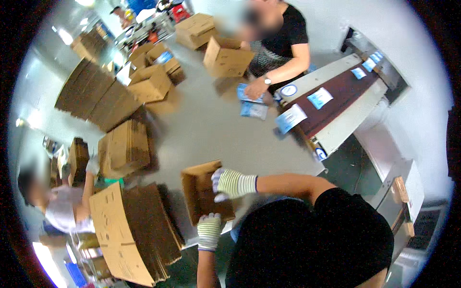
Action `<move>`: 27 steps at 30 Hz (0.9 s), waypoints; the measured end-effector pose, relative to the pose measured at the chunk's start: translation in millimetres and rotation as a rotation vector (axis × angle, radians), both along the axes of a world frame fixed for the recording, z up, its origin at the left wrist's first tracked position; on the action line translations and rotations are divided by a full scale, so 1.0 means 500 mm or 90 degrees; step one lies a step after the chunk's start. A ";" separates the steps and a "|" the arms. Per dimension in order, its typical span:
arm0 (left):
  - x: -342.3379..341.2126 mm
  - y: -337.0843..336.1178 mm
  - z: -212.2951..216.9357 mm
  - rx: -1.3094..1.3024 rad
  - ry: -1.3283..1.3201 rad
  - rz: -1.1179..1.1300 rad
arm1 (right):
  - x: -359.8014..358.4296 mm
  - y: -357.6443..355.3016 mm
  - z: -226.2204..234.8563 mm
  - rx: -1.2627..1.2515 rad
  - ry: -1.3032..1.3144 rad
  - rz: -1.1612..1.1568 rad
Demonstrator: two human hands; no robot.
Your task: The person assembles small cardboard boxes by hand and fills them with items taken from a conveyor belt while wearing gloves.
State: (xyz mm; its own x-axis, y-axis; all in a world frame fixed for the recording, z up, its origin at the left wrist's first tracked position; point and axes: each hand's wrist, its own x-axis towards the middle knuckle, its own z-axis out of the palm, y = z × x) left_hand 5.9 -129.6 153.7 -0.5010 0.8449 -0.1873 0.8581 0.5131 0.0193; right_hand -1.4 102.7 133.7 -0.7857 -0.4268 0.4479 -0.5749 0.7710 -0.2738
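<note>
Left edge: a seated person [53,201], beside stacks of flattened brown cardboard [139,230] fanned on the floor; more flat stacks [96,96] lie further up. Centre: left hand [209,231], in a striped knit glove, comes up from the lower edge and grips the near lower corner of a small open cardboard box [201,192]. Right hand [231,183], gloved alike, arm bent at the elbow, fingers curled over the box's right wall. Box held tilted, above the grey table [216,129], open room around it. Upper centre: another person's hand [255,89] on blue-and-white flat packets [252,108] near an open box [225,56]. Right: dark conveyor belt [336,96] carrying blue-white packets [319,97], running diagonally to the table's edge.
</note>
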 end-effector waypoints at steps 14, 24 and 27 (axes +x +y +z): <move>0.024 0.014 -0.023 0.310 -0.012 0.026 | 0.057 -0.105 -0.010 -0.031 -0.061 0.060; 0.001 -0.048 0.016 0.047 0.095 0.008 | 0.060 -0.090 0.005 -0.005 -0.090 0.086; -0.009 -0.063 0.019 0.046 0.096 0.019 | 0.058 -0.099 -0.007 -0.007 -0.089 0.080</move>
